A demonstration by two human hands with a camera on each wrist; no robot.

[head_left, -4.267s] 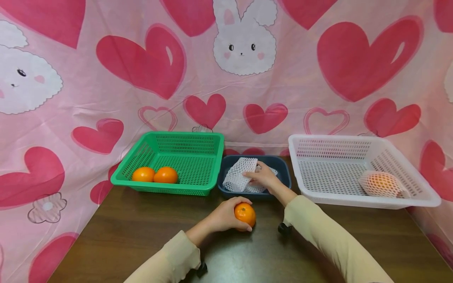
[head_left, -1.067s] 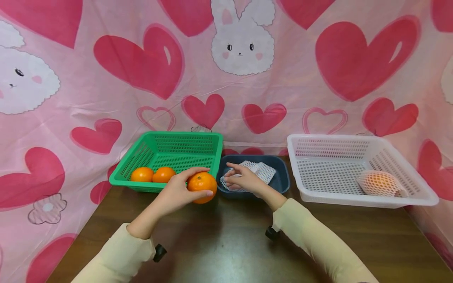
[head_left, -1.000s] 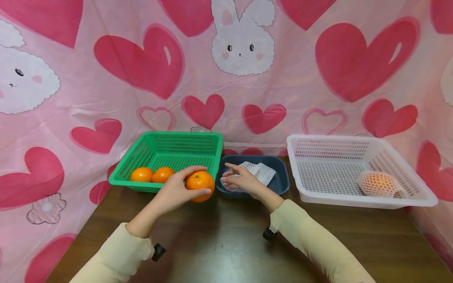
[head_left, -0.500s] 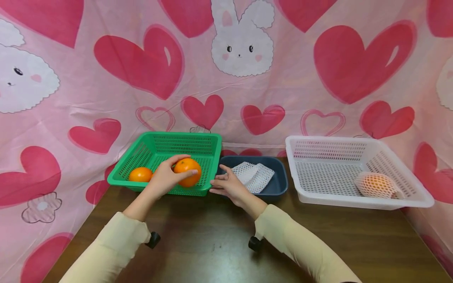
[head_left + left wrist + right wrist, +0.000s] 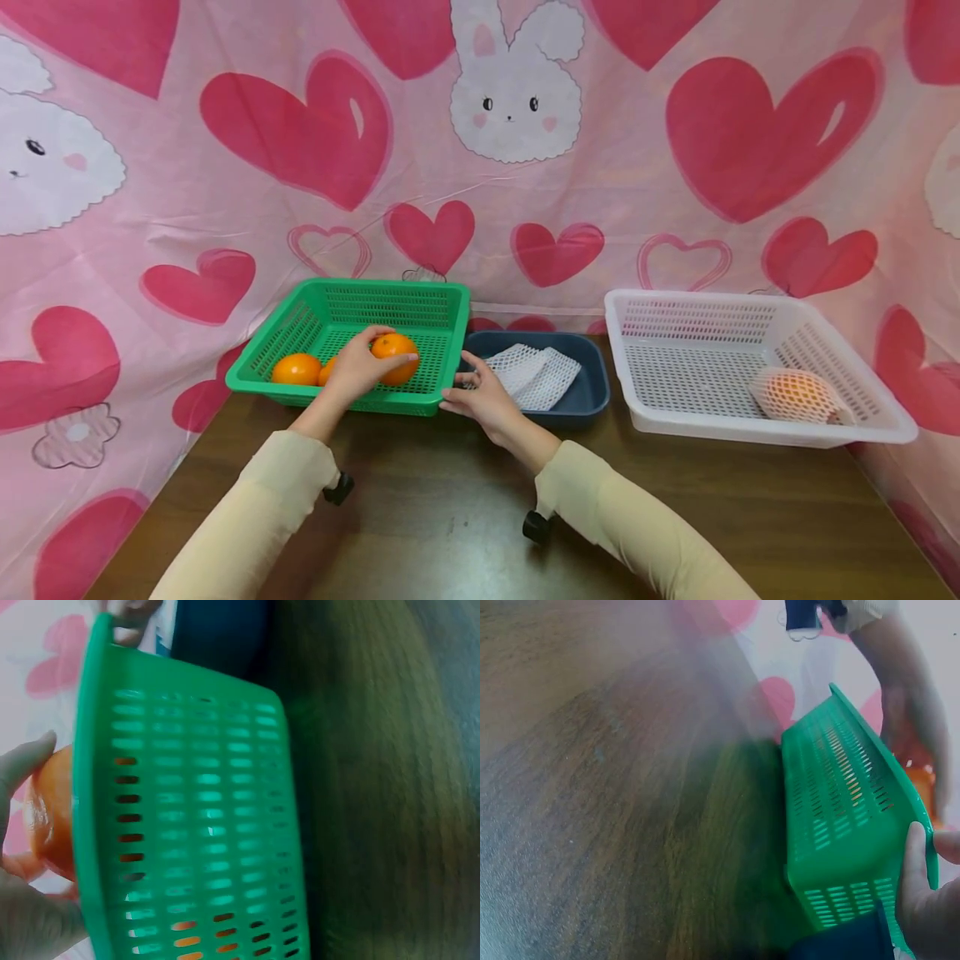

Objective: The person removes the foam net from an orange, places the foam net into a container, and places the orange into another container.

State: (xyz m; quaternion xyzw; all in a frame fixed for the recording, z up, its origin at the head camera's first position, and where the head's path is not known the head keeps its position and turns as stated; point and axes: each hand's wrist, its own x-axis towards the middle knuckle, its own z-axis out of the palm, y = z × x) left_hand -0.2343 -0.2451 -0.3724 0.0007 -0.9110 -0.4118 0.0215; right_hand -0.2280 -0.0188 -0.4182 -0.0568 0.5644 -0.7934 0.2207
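My left hand (image 5: 360, 367) holds an orange (image 5: 395, 360) over the right part of the green basket (image 5: 352, 404), thumb on its near side. In the left wrist view the orange (image 5: 54, 814) shows partly behind the basket's rim (image 5: 86, 787). Two more oranges (image 5: 297, 369) lie in the basket's left front, one mostly hidden by my left hand. My right hand (image 5: 491, 408) grips the basket's front right corner. The right wrist view shows its fingers (image 5: 913, 859) on both sides of the basket's rim (image 5: 889, 761).
Beside the green basket stands a dark blue tray (image 5: 592, 392) with white foam net sleeves (image 5: 551, 379) in it. To the right, a white basket (image 5: 750, 429) contains a fruit in a foam net (image 5: 797, 394). A pink heart-patterned cloth (image 5: 637, 167) hangs behind the brown table (image 5: 420, 517).
My left hand has carried the orange up from the table, leftward and into the green basket. My right hand has left the foam nets and moved left to the basket's corner.
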